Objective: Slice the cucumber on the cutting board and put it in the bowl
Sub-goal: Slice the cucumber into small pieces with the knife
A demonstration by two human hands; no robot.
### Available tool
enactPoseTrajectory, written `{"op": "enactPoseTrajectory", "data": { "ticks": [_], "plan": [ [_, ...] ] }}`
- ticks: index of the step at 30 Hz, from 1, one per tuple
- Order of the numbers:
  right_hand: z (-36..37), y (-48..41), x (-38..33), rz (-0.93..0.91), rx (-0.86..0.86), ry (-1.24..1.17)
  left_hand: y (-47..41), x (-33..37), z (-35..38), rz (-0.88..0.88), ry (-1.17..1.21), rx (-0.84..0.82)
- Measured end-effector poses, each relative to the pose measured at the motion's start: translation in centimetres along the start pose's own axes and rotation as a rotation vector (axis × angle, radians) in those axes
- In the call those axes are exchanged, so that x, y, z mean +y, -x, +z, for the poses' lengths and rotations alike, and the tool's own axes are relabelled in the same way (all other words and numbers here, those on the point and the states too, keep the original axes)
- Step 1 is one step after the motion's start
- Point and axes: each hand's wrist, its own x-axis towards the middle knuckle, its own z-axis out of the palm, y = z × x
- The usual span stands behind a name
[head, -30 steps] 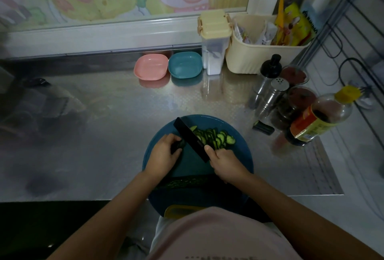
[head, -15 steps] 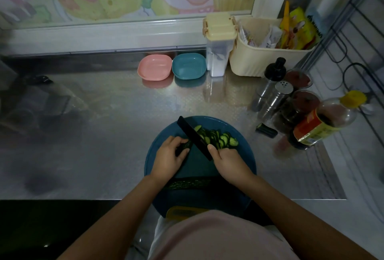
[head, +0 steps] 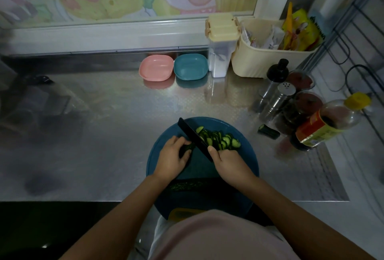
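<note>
- Counter (head: 104,124): fills the middle of the frame.
- Cutting board (head: 247,155): lower centre, on the counter's near edge.
- Knife (head: 193,137): diagonal across the board, with the right hand (head: 228,164) at its lower end.
- Slices (head: 220,139): heaped right of the blade.
- Cucumber stub (head: 187,148): left of the blade, under the left hand (head: 170,161).
- Long cucumber piece (head: 187,185): on the board, below both hands.
- Cucumber end (head: 268,132): on the counter, right of the board.
- Left bowl (head: 156,68) and right bowl (head: 190,66): upper centre, side by side.
- Lidded container (head: 221,45), then basket (head: 259,62): to the right of the bowls.
- Shakers (head: 276,101) and bottle (head: 328,122): right edge.
</note>
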Motion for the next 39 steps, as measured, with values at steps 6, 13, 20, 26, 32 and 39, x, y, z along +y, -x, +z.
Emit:
{"op": "enactPoseTrajectory", "data": {
  "ticks": [6,13,20,26,32,39],
  "plan": [
    [-0.2,0.1,-0.1,-0.012,-0.001,-0.005,-0.1,-0.2,-0.2,0.016,0.016,-0.021],
    [0.2,0.2,-0.3,-0.010,-0.003,0.014,-0.2,-0.4,-0.2,0.021,0.034,-0.023],
    [1.3,-0.3,-0.7,0.017,-0.036,0.045,-0.4,-0.4,-0.4,-0.005,0.065,-0.035],
    [1.7,-0.4,-0.2,0.039,-0.012,0.059,-0.4,-0.3,-0.6,-0.010,0.072,-0.037],
    [0.8,-0.1,0.0,0.027,-0.026,0.033,-0.4,-0.2,-0.8,-0.005,0.060,-0.023],
    [0.5,0.2,-0.5,0.004,-0.012,0.033,-0.4,-0.2,-0.8,-0.005,0.044,-0.015]
  ]
}}
